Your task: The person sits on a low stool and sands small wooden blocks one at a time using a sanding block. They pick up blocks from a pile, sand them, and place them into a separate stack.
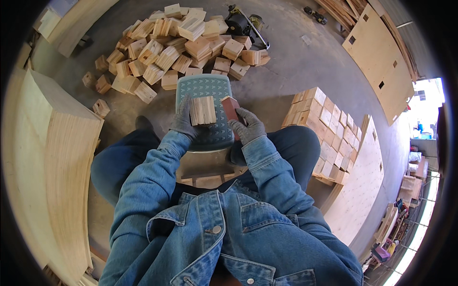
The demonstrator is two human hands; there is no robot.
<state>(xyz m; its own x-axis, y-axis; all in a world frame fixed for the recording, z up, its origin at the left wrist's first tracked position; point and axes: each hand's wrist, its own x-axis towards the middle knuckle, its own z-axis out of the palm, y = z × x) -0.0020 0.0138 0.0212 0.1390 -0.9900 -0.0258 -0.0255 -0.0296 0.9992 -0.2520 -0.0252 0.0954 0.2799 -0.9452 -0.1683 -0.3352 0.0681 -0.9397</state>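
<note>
My left hand (pixel 182 121), in a grey glove, grips a plywood block (pixel 202 110) by its left side. The layered edge of the block faces up, over a teal plastic stool (pixel 205 85) with a raised pattern on its top. My right hand (pixel 249 126), gloved as well, is closed round a reddish-brown sanding block (pixel 230 108). That block is tilted, just right of the plywood block, with a small gap between the two. The stool stands between my bent knees.
A loose heap of wooden blocks (pixel 164 50) lies beyond the stool, with a black power tool (pixel 241 24) behind it. Neatly stacked blocks (pixel 327 131) stand at my right beside a plywood sheet (pixel 360 176). A thick plywood stack (pixel 62 157) rises at my left.
</note>
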